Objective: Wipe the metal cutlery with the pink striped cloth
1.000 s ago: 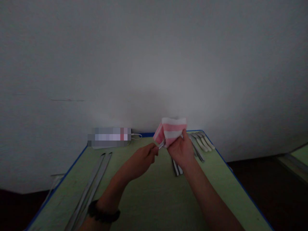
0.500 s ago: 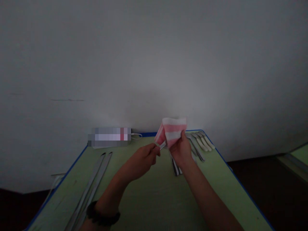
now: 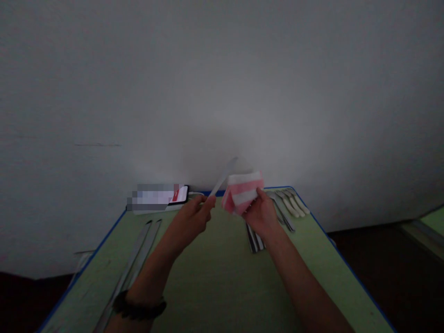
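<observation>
My left hand point(image 3: 194, 218) is closed round the handle of a slim metal table knife point(image 3: 222, 178), which tilts up and to the right. A pink-and-white striped cloth point(image 3: 244, 189) is pinched in my right hand point(image 3: 262, 213), thumb in front. The knife's blade rises just left of the cloth, and the two look apart. Beneath my right hand, several metal cutlery handles point(image 3: 255, 240) lie side by side, their far ends hidden.
Two long metal utensils point(image 3: 142, 247) lie on the left of the green table point(image 3: 208, 286). At the back right are metal-handled cutlery point(image 3: 286, 219) and several white-handled pieces point(image 3: 294, 203). A phone point(image 3: 180, 195) with a cable stands at the back left, by the wall.
My left hand has moved left with the knife, whose blade has come out of the cloth into view. The cloth in my right hand has shifted slightly left and folded lower.
</observation>
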Motion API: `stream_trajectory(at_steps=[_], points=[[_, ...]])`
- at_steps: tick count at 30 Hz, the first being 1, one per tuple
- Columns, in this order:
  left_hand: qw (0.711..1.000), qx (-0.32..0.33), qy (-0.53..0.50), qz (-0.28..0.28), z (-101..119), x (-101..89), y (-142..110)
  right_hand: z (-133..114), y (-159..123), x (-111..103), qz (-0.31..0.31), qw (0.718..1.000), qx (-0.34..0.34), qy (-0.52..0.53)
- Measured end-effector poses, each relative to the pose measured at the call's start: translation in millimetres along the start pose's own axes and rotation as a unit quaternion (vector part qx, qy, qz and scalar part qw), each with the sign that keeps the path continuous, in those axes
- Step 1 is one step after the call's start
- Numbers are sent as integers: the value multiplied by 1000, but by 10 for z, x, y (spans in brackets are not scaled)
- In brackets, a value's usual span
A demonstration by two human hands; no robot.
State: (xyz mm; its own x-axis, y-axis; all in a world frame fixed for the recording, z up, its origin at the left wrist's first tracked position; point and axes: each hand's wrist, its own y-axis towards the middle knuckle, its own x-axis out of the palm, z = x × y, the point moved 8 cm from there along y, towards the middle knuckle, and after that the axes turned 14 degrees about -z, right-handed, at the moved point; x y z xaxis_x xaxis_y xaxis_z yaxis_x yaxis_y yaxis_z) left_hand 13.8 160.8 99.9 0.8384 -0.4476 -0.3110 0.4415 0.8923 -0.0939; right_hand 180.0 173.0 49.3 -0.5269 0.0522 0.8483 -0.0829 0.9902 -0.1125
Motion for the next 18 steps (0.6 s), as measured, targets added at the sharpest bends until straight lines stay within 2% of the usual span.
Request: stream_trajectory(at_steps=[3,5,10,18], points=[[992,-7,115,46,53,-69,-9,15,-48,46,-4,999,32,-27],[987,-13,145,63,83,-72,-16,44,-73,95,-14,998,48,-43],[981,-13,176,82,111,-67,-17,150,-99,183,-54,993,81,-63],[976,-36,162,139,-13,-232,-13,233,-71,151,-89,982,103,-128]])
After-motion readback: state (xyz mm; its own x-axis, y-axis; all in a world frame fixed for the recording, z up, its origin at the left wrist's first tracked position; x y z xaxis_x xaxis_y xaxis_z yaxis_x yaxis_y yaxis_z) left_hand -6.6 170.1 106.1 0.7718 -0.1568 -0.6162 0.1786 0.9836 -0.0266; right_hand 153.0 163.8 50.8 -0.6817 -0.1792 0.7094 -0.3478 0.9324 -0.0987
